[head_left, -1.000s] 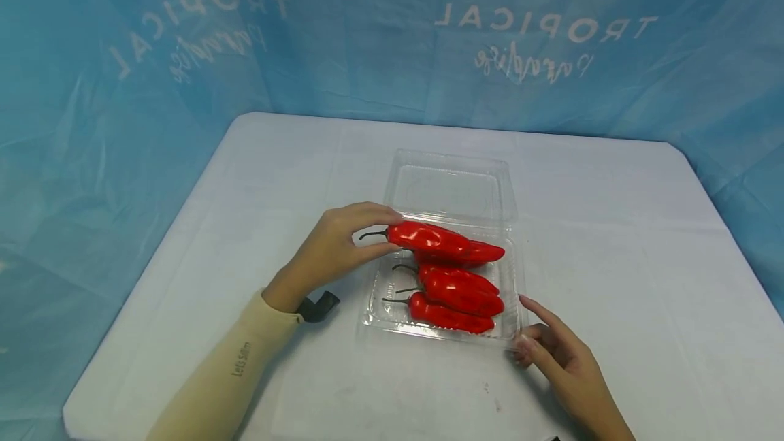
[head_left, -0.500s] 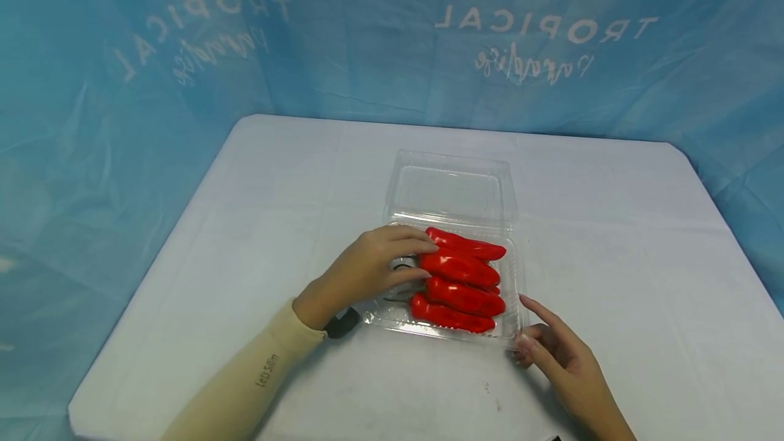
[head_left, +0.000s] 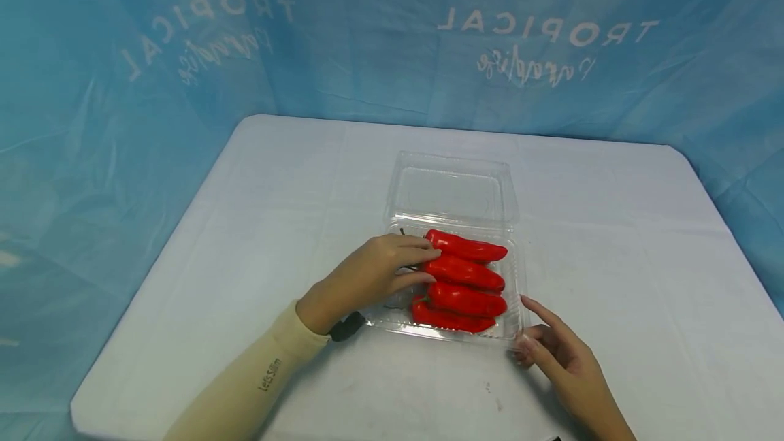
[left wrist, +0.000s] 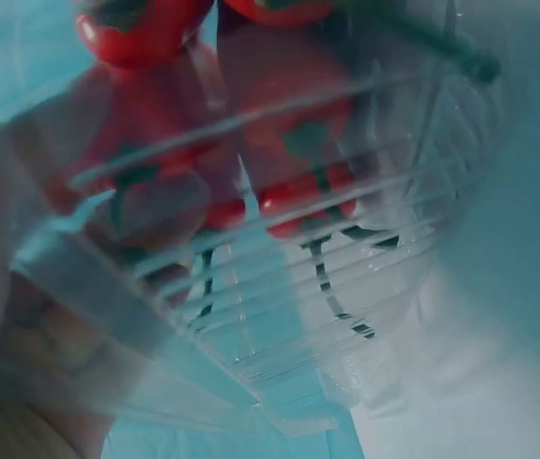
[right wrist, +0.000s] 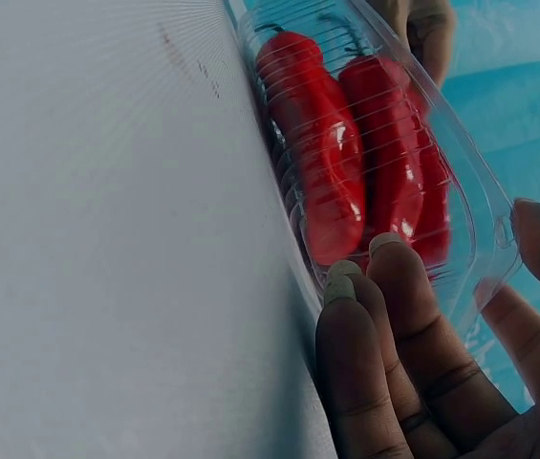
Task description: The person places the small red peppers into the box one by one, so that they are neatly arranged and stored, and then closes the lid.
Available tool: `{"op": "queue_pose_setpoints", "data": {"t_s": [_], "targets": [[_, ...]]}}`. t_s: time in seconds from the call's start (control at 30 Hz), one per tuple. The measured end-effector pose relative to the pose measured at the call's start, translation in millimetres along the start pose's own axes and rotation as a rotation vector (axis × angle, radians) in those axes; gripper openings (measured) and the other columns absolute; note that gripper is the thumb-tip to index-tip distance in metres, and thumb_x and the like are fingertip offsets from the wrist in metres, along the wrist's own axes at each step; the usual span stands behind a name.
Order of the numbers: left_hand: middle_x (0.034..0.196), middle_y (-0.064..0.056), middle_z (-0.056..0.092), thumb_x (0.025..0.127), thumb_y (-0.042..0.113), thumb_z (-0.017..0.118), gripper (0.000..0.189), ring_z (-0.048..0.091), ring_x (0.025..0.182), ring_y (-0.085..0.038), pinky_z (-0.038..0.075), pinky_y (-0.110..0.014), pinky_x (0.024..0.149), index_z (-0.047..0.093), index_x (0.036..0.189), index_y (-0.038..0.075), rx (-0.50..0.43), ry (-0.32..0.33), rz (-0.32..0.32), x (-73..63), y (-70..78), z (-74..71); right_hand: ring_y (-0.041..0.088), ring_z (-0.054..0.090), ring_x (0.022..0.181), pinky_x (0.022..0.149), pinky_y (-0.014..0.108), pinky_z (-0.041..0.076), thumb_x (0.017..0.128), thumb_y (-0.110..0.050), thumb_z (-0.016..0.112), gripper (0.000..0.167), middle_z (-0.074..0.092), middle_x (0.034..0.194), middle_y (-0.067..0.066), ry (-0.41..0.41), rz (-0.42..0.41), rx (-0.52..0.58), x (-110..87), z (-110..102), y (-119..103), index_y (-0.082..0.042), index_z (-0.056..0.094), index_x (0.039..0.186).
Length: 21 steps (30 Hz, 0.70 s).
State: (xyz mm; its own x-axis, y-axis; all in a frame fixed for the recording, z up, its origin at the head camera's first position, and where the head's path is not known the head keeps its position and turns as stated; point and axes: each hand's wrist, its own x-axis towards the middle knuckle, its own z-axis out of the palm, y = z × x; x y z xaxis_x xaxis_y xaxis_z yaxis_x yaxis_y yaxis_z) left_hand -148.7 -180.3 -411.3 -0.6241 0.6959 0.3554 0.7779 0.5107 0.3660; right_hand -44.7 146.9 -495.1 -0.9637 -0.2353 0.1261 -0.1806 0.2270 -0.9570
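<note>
A clear plastic clamshell container lies with several glossy red peppers side by side in its base. My left hand reaches in from the left and pinches the stem end of a red pepper between thumb and fingers. Another red pepper lies behind it, and more lie in front, nearer to me. At the front right corner my right hand grips the container, and its fingers press against the clear wall in the right wrist view. In the left wrist view the ribbed container wall covers much of the left hand.
The clear lid lies folded back flat behind the base. A white cloth covers the table, with faint dark marks in front of the container. A blue printed curtain hangs behind the table and along its sides.
My left hand has brought the red pepper down from over the container's back, toward me, into the row. The peppers now lie more evenly spread. My right hand stays at the corner.
</note>
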Motion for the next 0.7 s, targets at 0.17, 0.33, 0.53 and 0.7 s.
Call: {"op": "queue_pose_setpoints", "data": {"t_s": [0.17, 0.33, 0.53, 0.7], "targets": [[0.124, -0.005, 0.071, 0.086, 0.024, 0.085, 0.047, 0.067, 0.114, -0.018, 0.053, -0.028, 0.098, 0.072, 0.128, 0.008, 0.033, -0.009, -0.013, 0.0, -0.7, 2.4, 0.023, 0.068, 0.079, 0.072, 0.030, 0.060, 0.101, 0.004, 0.057, 0.060, 0.068, 0.097, 0.014, -0.011, -0.025, 0.006, 0.2, 0, 1, -0.011, 0.040, 0.157], [0.124, -0.004, 0.068, 0.084, 0.023, 0.087, 0.050, 0.064, 0.112, -0.017, 0.054, -0.027, 0.097, 0.070, 0.129, 0.008, 0.041, 0.008, -0.010, 0.3, -1.3, 1.9, 0.023, 0.068, 0.079, 0.072, 0.031, 0.061, 0.101, 0.004, 0.057, 0.060, 0.068, 0.097, 0.013, -0.014, -0.020, 0.015, 0.7, -1, -1, -0.011, 0.040, 0.157], [0.123, -0.002, 0.068, 0.083, 0.022, 0.088, 0.051, 0.064, 0.113, -0.014, 0.053, -0.024, 0.096, 0.070, 0.129, 0.008, -0.028, 0.018, -0.007, -0.8, -5.8, -4.7, 0.023, 0.068, 0.079, 0.071, 0.030, 0.060, 0.101, 0.004, 0.057, 0.060, 0.068, 0.097, 0.013, -0.015, -0.026, 0.014, 1.4, -1, -4, -0.011, 0.040, 0.156], [0.122, -0.001, 0.070, 0.086, 0.024, 0.085, 0.045, 0.065, 0.114, -0.013, 0.053, -0.028, 0.098, 0.072, 0.126, 0.010, -0.039, 0.078, -0.026, -2.6, -16.2, -15.1, 0.022, 0.068, 0.079, 0.071, 0.030, 0.060, 0.101, 0.003, 0.058, 0.060, 0.069, 0.097, 0.012, -0.016, -0.027, 0.008, 1.8, -2, -3, -0.012, 0.040, 0.156]]}}
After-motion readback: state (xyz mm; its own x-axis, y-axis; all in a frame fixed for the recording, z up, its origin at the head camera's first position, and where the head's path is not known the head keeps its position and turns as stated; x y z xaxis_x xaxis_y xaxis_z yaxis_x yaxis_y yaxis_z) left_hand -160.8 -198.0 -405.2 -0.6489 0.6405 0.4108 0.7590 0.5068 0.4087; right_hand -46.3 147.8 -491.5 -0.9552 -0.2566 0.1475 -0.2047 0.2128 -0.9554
